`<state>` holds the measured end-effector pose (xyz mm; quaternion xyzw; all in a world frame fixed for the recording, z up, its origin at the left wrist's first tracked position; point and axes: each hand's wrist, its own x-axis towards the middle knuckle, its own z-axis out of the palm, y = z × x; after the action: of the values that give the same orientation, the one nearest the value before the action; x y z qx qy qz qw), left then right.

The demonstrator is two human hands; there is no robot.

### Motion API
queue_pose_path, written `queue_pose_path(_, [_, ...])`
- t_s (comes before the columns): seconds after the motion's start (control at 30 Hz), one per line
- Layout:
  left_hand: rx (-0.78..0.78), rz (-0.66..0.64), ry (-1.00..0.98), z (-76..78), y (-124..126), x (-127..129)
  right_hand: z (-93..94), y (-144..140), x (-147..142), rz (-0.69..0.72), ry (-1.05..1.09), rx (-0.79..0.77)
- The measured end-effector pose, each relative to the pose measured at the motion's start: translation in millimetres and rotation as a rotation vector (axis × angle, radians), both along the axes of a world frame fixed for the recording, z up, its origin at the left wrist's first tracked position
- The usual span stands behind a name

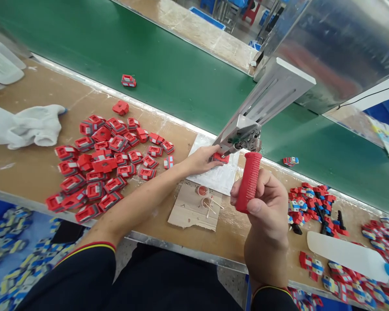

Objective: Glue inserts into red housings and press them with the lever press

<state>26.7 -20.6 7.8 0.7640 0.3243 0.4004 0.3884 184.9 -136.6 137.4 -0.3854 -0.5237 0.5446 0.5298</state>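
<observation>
My right hand (pixel 269 205) is wrapped round the ribbed red handle (pixel 249 179) of a metal hand press (pixel 243 134), which stands tilted in this view. Under the press, the fingers of my left hand (pixel 201 160) hold a small red plastic toy part (pixel 222 158); much of it is hidden by the fingers and the press. Beneath that lies a pale, stained board (pixel 194 149). Left of my left forearm spreads a loose pile of red and grey toy vehicle parts (pixel 95 190).
Cardboard (pixel 181 211) holds two small cups and cotton swabs. A green conveyor belt (pixel 181 86) runs behind the bench, carrying a red piece (pixel 129 80) and a multicoloured one (pixel 290 161). At right lie mixed toy parts (pixel 306 201) and a white paddle-shaped piece (pixel 346 255). A white glove (pixel 39 125) is at left.
</observation>
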Motion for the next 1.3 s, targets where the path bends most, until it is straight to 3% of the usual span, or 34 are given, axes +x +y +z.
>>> queue_pose_path(0.43, [-0.028,0.140,-0.094,-9.4,-13.1,13.2,1.1,-1.1,-5.4,-0.024,0.022,0.016])
queue_pose_path(0.67, [-0.025,0.128,-0.078,-8.0,-13.6,13.7,5.6,-1.4,-9.3,-0.011,0.084,0.023])
queue_pose_path(1.1, [0.011,0.097,-0.038,-10.7,-12.4,8.9,-30.8,-4.6,2.7,0.011,-0.079,0.058])
queue_pose_path(1.3, [-0.039,0.079,-0.020,-9.0,-12.2,5.7,-68.7,17.6,4.4,-0.061,-0.397,0.153])
